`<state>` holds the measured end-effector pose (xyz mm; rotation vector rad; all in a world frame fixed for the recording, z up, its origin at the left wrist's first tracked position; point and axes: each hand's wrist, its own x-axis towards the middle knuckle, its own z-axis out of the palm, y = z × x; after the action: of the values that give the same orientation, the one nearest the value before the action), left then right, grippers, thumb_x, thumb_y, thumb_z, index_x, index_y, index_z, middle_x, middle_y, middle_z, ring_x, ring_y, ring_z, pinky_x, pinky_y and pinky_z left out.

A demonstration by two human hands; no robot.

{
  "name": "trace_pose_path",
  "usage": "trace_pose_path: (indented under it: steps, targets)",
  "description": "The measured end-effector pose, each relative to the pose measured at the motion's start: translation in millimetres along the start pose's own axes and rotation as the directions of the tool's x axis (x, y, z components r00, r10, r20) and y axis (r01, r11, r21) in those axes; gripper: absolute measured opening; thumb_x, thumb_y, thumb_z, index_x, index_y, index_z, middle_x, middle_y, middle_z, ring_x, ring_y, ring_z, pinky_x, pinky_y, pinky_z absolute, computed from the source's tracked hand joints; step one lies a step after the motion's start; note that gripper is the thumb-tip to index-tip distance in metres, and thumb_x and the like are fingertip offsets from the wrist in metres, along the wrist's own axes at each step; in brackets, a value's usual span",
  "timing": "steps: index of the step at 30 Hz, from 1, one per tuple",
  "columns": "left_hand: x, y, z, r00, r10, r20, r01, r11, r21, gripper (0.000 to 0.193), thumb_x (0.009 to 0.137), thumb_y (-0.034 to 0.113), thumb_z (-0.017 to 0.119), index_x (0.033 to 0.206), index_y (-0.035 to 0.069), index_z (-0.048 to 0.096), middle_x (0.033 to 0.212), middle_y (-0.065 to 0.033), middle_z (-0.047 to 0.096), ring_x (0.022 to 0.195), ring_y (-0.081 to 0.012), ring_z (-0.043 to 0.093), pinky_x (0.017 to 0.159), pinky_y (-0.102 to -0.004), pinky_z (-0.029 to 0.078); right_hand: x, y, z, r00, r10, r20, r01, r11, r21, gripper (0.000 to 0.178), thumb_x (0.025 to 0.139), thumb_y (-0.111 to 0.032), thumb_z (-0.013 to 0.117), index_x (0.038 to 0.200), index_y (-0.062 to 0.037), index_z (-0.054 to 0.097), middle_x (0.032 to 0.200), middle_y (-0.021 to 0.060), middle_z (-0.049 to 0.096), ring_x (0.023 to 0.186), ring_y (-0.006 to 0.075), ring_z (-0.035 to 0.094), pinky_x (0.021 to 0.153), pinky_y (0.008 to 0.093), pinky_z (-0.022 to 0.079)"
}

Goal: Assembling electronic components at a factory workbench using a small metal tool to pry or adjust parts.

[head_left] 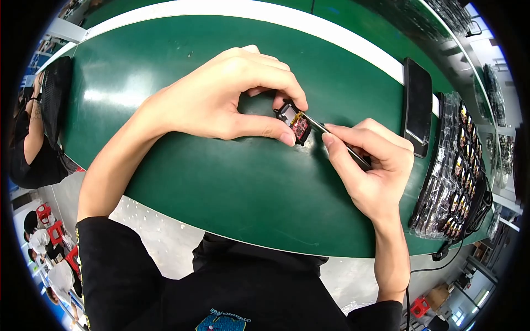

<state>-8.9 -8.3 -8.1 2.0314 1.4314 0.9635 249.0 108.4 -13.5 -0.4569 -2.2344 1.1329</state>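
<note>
Between the thumb and fingers of my left hand (237,94) is a small black electronic module (294,122), held a little above the green bench. Its open face shows a red circuit board, a silvery part and a yellow strip. My right hand (375,157) grips a pair of slim metal tweezers (353,153) like a pen. The tips of the tweezers reach the upper right edge of the module, near the yellow strip. Whether they pinch anything there is too small to tell.
A black rectangular tray (418,105) lies at the bench's right end. Beside it are stacked clear plastic trays (452,171) filled with similar small modules, with black cables (477,212) alongside. At the far left, another person's arm (34,129) rests near a black bag (57,102).
</note>
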Motion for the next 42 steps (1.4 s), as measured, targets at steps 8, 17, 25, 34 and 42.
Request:
trace_pose_path:
  steps: [8, 17, 25, 34, 42]
  targets:
    - [-1, 0, 0, 1.000, -0.013, 0.005, 0.013, 1.000, 0.012, 0.044, 0.078, 0.023, 0.100, 0.116, 0.012, 0.081, 0.093, 0.0016, 0.076, 0.081, -0.0160, 0.063, 0.076, -0.0329, 0.039, 0, 2, 0, 0.999, -0.027, 0.023, 0.028, 0.999, -0.027, 0.014, 0.086, 0.008, 0.085, 0.100, 0.0039, 0.084, 0.066, 0.0037, 0.064, 0.052, 0.0069, 0.052, 0.049, 0.0261, 0.036]
    - [1, 0, -1, 1.000, -0.014, 0.010, 0.014, 1.000, 0.013, 0.045, 0.078, 0.023, 0.100, 0.117, 0.011, 0.082, 0.095, 0.0011, 0.077, 0.082, -0.0161, 0.065, 0.075, -0.0327, 0.040, 0, 1, -1, 0.999, -0.040, 0.009, 0.041, 0.998, -0.055, 0.013, 0.086, 0.006, 0.086, 0.098, 0.0032, 0.084, 0.065, 0.0042, 0.062, 0.052, 0.0086, 0.052, 0.049, 0.0271, 0.036]
    - [0, 2, -1, 1.000, -0.028, 0.005, 0.028, 0.999, 0.016, 0.044, 0.078, 0.023, 0.100, 0.116, 0.011, 0.082, 0.096, 0.0009, 0.078, 0.083, -0.0162, 0.065, 0.077, -0.0330, 0.041, -3, -2, 0, 0.998, -0.055, 0.015, 0.056, 0.995, -0.088, 0.013, 0.085, 0.006, 0.086, 0.097, 0.0033, 0.083, 0.064, 0.0051, 0.061, 0.052, 0.0101, 0.053, 0.049, 0.0288, 0.037]
    - [0, 4, 1, 1.000, -0.005, -0.003, 0.005, 0.999, 0.045, 0.053, 0.075, 0.024, 0.101, 0.120, 0.010, 0.078, 0.093, 0.0009, 0.072, 0.083, -0.0172, 0.064, 0.078, -0.0331, 0.042, -2, 4, -5, 0.992, 0.077, -0.098, -0.073, 0.996, 0.049, 0.011, 0.088, 0.004, 0.085, 0.099, 0.0024, 0.085, 0.066, 0.0002, 0.061, 0.056, 0.0032, 0.050, 0.051, 0.0246, 0.034]
    - [9, 10, 3, 0.999, 0.027, 0.020, -0.030, 0.991, 0.132, 0.052, 0.072, 0.021, 0.102, 0.116, 0.007, 0.079, 0.088, -0.0011, 0.068, 0.079, -0.0171, 0.063, 0.077, -0.0339, 0.042, 5, 5, -9, 0.984, 0.040, -0.176, -0.028, 0.997, 0.071, 0.011, 0.089, 0.004, 0.084, 0.100, 0.0034, 0.084, 0.068, 0.0029, 0.066, 0.058, 0.0052, 0.053, 0.052, 0.0258, 0.036]
